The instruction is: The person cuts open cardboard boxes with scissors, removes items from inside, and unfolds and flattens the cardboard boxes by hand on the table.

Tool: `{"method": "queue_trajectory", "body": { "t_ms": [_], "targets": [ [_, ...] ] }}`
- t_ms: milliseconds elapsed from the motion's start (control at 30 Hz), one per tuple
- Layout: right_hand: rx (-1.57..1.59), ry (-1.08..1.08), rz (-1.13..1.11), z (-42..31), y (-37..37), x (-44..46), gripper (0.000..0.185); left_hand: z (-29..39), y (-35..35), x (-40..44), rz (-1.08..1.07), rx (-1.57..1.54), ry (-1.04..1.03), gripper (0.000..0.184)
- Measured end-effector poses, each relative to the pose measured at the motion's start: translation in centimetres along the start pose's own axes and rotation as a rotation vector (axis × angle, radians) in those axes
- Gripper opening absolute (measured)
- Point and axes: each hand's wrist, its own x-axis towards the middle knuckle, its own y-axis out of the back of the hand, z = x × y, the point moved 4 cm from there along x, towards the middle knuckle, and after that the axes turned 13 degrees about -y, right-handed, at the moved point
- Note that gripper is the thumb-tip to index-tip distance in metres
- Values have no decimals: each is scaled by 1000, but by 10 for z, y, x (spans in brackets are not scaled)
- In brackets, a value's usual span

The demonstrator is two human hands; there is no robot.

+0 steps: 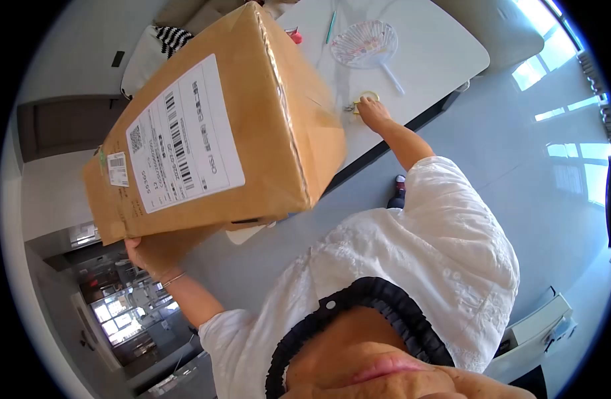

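Note:
A large brown cardboard box [272, 166] with a white shipping label [186, 139] is held up tilted at the left of the view. My left hand [142, 256] grips its lower left edge; most of those fingers are hidden by the cardboard. Over at the white table [438, 46], my right hand [375, 113] has its fingers closed on what look like small yellow-handled scissors [356, 106]. The scissors' loop shows beyond the fingertips. Past this hand lies a clear round fan [365, 45] with a white handle.
A teal pen [331, 28] and a small red item [294, 35] lie on the table near the box. A pale seat [501, 30] stands beyond the table. A striped black-and-white cloth [172, 40] is behind the box. A white cabinet [538, 326] stands at lower right.

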Motion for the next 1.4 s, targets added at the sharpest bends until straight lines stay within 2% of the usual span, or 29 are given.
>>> {"method": "queue_trajectory", "body": {
  "t_ms": [133,200,233,300,367,433,500,567,600,633,700,833,900,933,1000,1033,1100,1133,1167,1233,1300,1367,1400],
  "targets": [
    [5,83,132,-33,7,40,22,3,-13,-8,49,90,-69,62],
    [101,-49,184,-44,22,37,18,7,-22,-15,100,106,-96,60],
    [89,-40,191,-42,35,32,18,7,-17,-13,109,94,-102,60],
    [123,-169,145,-18,62,19,17,7,-6,-7,64,70,-156,58],
    [14,-112,26,12,85,2,15,6,-15,-12,51,-29,-118,55],
    [140,-260,-67,29,139,-52,15,9,-12,-9,0,14,-65,52],
    [216,-281,-21,43,172,-106,15,10,-13,-4,-25,-22,-36,51],
    [594,-141,44,35,213,-159,13,8,-7,5,-5,9,-78,51],
    [757,-93,56,23,221,-180,15,13,-18,-4,-14,-120,11,49],
    [818,-29,69,16,227,-194,14,8,-19,-4,-31,-113,18,49],
    [1047,-2,-53,3,240,-212,12,-12,-11,0,-57,-65,66,47],
    [951,169,124,-25,273,-229,17,-19,10,-4,22,167,117,42],
    [779,189,240,-37,294,-235,22,-9,12,-1,-136,194,168,37],
    [779,167,185,-39,300,-235,31,0,9,-3,-140,200,164,37],
    [774,163,163,-39,306,-236,32,25,0,-14,-299,477,69,36],
    [760,159,137,-39,308,-236,34,39,-2,-23,-290,485,67,36],
    [751,167,108,-35,312,-233,35,62,-12,-37,-237,153,128,40],
    [737,166,86,-30,313,-230,36,70,-27,-43,-228,160,125,40],
    [741,175,79,-25,315,-226,36,87,-36,-46,-28,534,-143,41],
    [696,217,-80,-16,313,-216,42,121,-84,-76,400,1272,-678,44],
    [670,261,-103,-8,322,-210,43,122,-174,-102,35,1380,-1035,43],
    [644,306,-124,-1,334,-205,43,93,-255,-107,-419,1309,-1138,46],
    [775,312,-220,1,344,-204,43,74,-287,-107,-553,1286,-1133,46]
  ]
}}
